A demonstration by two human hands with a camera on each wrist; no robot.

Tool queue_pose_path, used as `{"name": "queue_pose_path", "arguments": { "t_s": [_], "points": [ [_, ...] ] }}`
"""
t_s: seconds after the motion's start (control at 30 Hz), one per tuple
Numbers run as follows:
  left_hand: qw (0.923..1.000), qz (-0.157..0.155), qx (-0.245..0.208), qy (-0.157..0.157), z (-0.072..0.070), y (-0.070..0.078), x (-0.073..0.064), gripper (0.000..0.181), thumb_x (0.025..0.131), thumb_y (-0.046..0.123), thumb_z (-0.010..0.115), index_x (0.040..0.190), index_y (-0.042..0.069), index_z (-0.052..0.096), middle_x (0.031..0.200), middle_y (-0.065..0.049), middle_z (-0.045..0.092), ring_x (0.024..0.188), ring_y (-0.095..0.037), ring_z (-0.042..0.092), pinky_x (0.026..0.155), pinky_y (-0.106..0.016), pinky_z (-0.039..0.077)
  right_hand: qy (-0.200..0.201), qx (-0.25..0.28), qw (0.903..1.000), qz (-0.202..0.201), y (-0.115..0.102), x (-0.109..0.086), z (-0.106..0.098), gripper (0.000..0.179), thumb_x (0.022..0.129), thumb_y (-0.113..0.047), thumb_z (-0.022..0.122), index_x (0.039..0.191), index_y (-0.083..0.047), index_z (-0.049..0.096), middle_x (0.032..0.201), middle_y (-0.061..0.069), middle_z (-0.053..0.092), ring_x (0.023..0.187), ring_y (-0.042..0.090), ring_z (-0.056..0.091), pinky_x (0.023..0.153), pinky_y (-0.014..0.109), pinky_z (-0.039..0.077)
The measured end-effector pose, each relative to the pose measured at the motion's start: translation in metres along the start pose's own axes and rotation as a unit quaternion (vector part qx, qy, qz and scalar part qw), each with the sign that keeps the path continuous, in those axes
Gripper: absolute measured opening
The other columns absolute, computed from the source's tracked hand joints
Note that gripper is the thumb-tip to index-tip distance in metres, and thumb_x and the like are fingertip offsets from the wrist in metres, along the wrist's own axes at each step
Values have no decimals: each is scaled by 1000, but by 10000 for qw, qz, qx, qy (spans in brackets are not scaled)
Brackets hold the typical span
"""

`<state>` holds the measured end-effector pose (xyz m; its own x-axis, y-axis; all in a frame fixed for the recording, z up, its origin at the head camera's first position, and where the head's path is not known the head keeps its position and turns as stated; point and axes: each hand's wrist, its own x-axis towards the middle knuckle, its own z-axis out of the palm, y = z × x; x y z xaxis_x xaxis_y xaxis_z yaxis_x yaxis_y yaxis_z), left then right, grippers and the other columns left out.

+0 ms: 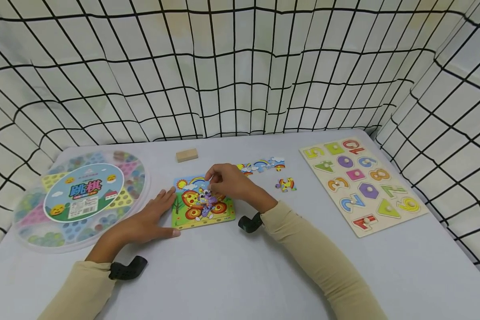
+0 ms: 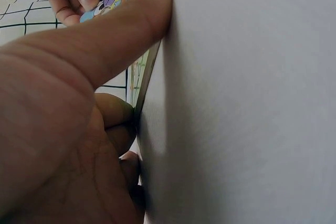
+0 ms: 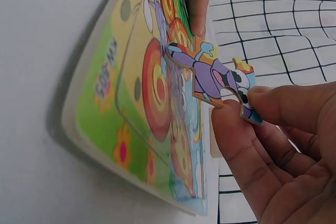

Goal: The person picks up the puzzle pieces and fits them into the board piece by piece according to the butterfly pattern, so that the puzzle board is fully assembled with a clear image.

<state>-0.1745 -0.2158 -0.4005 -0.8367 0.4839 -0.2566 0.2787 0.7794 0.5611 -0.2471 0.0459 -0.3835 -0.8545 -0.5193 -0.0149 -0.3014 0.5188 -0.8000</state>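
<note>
My right hand (image 1: 232, 182) pinches a puzzle piece (image 3: 226, 80) between thumb and fingers, above a picture puzzle board (image 1: 184, 220). In the right wrist view the piece is purple, with a cartoon face and some orange, and is held tilted over the board. A butterfly-like figure, sun and rainbow are printed on the board. My left hand (image 1: 150, 222) lies by the board's left side, its fingers extended at the edge and thumb near the front corner. From the left wrist, the thumb (image 2: 121, 35) hides much of the board.
Joined puzzle pieces (image 1: 264, 165) and a smaller cluster (image 1: 286, 184) lie right of the board. A wooden block (image 1: 186, 155) sits behind it. The round Chinese checkers set (image 1: 84, 195) is left; a number-and-shape board (image 1: 328, 200) is right. Black netting (image 1: 234, 84) rises behind the table.
</note>
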Motion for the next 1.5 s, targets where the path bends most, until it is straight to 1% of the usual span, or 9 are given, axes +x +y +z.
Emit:
{"name": "queue_pose_path", "arguments": {
  "t_s": [0.23,0.33,0.6,0.73,0.9,0.97,1.27,1.4,1.5],
  "points": [
    [9999,88,-109,5,0,-2,-1,106,83,46,74,154,-2,12,162,-17,-1,145,-40,-10,111,-65,1,89,-80,9999,60,-8,2,8,20,91,-9,70,110,-3,65,84,2,62,74,14,58,63,22,48],
    [9999,63,-95,0,0,-2,-1,106,83,46,74,154,-2,12,162,-16,-1,145,-40,-10,111,-64,1,152,-118,9997,126,-9,4,12,20,91,-9,70,109,-4,66,85,1,62,75,12,58,63,21,48],
    [9998,107,-144,18,-1,-1,-3,105,83,46,74,154,-3,13,161,-18,0,145,-41,-9,111,-64,1,94,-251,9992,285,-9,9,18,20,90,-10,70,110,-5,65,88,0,61,78,12,58,65,20,49],
    [9999,118,-104,28,-1,-2,-3,105,83,46,74,154,-2,13,162,-18,0,145,-41,-10,111,-64,1,-8,-420,9985,357,-10,12,21,22,91,-9,70,113,-6,65,92,0,60,81,12,57,67,21,48],
    [9999,108,-98,17,-1,-2,-3,105,83,46,74,154,-2,13,162,-16,-1,145,-40,-10,111,-64,1,-357,-868,9950,333,-12,12,24,34,91,-14,70,123,-8,63,102,-1,61,93,10,55,80,20,47],
    [9999,124,-119,14,-1,-1,-2,105,83,46,74,154,-2,13,162,-16,-1,145,-40,-9,111,-64,1,-429,-970,9937,370,-12,12,25,37,91,-15,71,126,-9,62,106,-1,61,96,10,55,83,21,46],
    [9997,164,-156,-5,-1,0,-2,105,83,46,74,154,-2,13,162,-18,-1,145,-41,-10,111,-63,1,-416,-1142,9906,631,-13,12,26,38,90,-18,72,126,-8,63,111,1,63,99,10,56,86,23,47],
    [9998,156,-157,4,-1,0,-2,105,83,47,73,154,-2,13,162,-17,-1,145,-41,-10,111,-63,1,-474,-1338,9882,574,-14,13,26,37,91,-17,71,125,-7,63,113,2,60,100,11,55,87,22,46],
    [9997,153,-204,10,0,0,-3,105,83,46,74,154,-2,13,162,-17,-1,145,-41,-10,111,-63,0,-581,-1583,9843,521,-14,13,26,37,92,-18,69,127,-6,63,116,3,57,102,11,52,88,21,45]
  ]
}}
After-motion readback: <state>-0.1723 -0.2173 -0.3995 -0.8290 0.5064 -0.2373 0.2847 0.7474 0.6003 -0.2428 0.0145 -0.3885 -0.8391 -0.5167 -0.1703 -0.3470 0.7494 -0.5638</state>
